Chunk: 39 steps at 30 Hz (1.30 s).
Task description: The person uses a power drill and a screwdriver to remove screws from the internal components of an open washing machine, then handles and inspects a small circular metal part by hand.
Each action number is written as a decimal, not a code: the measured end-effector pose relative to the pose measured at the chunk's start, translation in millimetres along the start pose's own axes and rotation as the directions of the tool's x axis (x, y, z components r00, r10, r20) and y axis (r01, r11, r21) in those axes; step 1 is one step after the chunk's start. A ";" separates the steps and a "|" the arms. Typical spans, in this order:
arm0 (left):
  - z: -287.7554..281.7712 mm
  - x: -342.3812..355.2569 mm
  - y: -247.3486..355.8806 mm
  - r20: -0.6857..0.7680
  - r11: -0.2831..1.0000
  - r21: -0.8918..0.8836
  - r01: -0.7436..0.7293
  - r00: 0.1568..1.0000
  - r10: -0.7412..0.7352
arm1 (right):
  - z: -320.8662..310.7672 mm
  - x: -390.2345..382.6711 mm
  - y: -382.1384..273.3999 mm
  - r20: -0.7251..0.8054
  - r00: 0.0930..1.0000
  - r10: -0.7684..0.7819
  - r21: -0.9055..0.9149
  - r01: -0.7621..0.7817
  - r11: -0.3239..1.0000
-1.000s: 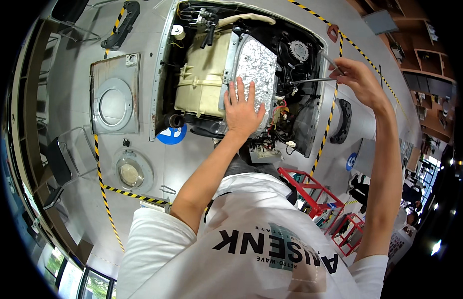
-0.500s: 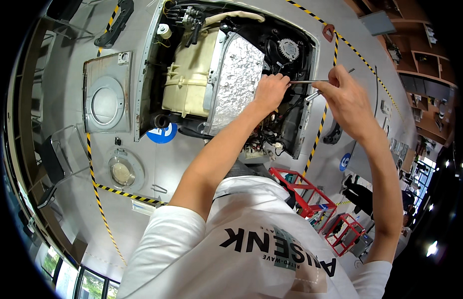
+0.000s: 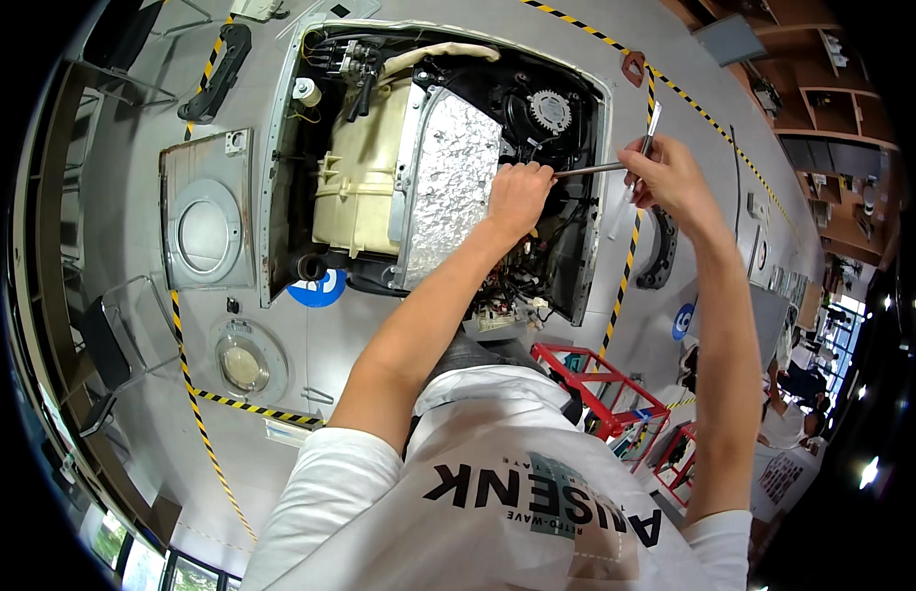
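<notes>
A washing machine lies with its cabinet (image 3: 276,212) open, showing a cream plastic tub (image 3: 355,192) and a silvery foil-faced panel (image 3: 448,167). Over the panel's right edge, my left hand (image 3: 520,200) is closed around the inner end of a T-handle wrench's shaft (image 3: 591,170). The shaft runs right across the cabinet's side. My right hand (image 3: 670,175) grips the crossbar (image 3: 656,116) end with bent fingers, outside the cabinet. Beyond my left hand sits a white toothed wheel (image 3: 552,111) in a black housing. The wrench's working tip is hidden behind my left hand.
Loose wiring (image 3: 522,286) fills the cabinet's near right corner. A red metal frame (image 3: 616,379) stands close by my right side. A removed front panel (image 3: 210,212) and a round door (image 3: 248,360) lie on the floor to the left. Shelving (image 3: 842,108) lines the far right.
The wrench's crossbar has turned from a slant to nearly upright in view, and my right hand has turned with it. My left hand stays on the shaft. The whole view has shifted slightly.
</notes>
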<state>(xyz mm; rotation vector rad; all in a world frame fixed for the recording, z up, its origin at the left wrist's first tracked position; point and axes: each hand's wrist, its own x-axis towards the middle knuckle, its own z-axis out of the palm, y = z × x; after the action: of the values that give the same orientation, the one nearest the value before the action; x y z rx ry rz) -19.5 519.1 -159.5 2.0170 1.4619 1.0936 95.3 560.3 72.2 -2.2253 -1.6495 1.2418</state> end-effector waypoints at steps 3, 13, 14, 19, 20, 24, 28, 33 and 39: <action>-1.0 2.3 0.3 0.010 0.998 -0.027 -0.048 0.999 0.048 | -18.9 2.8 -5.7 0.217 0.934 -0.284 -0.171 0.323 0.931; -0.9 1.5 -14.6 0.048 0.991 -0.137 -0.009 0.999 0.016 | 2.7 -32.9 -35.3 0.162 0.655 -0.738 -0.698 0.605 0.383; -1.7 2.8 -16.2 0.047 0.992 -0.129 0.001 0.999 0.005 | -2.0 -36.2 -42.1 0.044 0.792 -0.609 -0.701 0.459 0.546; 2.6 4.7 -10.7 0.044 0.996 -0.091 0.005 0.999 -0.001 | 10.2 -27.5 -42.8 -0.114 0.992 -0.045 -0.745 -0.056 0.665; 3.4 5.6 -7.8 0.055 0.997 -0.076 0.010 0.998 -0.006 | 14.3 -21.3 -34.0 -0.181 0.978 -0.104 -0.675 -0.047 0.736; 2.2 5.2 -5.4 0.017 0.998 -0.065 -0.011 1.000 0.012 | 11.4 -10.9 -20.0 -0.063 0.994 -0.091 -0.375 0.061 0.925; 2.9 -1.6 -7.7 -0.033 0.998 0.048 -0.044 0.998 0.045 | -9.0 -20.4 -34.9 0.225 0.874 -0.430 -0.665 0.461 0.587; 5.4 -3.2 -11.3 -0.021 0.988 0.138 -0.067 0.997 0.071 | 3.0 -29.6 -37.5 0.284 0.799 -0.531 -0.837 0.477 0.269; 5.0 -1.5 -12.3 -0.027 0.986 0.144 -0.086 0.996 0.091 | -12.5 -46.9 -48.8 -0.080 0.890 -0.450 -0.793 0.217 0.570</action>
<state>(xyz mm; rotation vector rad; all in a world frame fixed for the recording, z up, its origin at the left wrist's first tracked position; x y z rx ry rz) -23.1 522.7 -171.8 2.1904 1.5193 1.0908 63.2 545.4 131.3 -2.0847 -2.6389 0.0585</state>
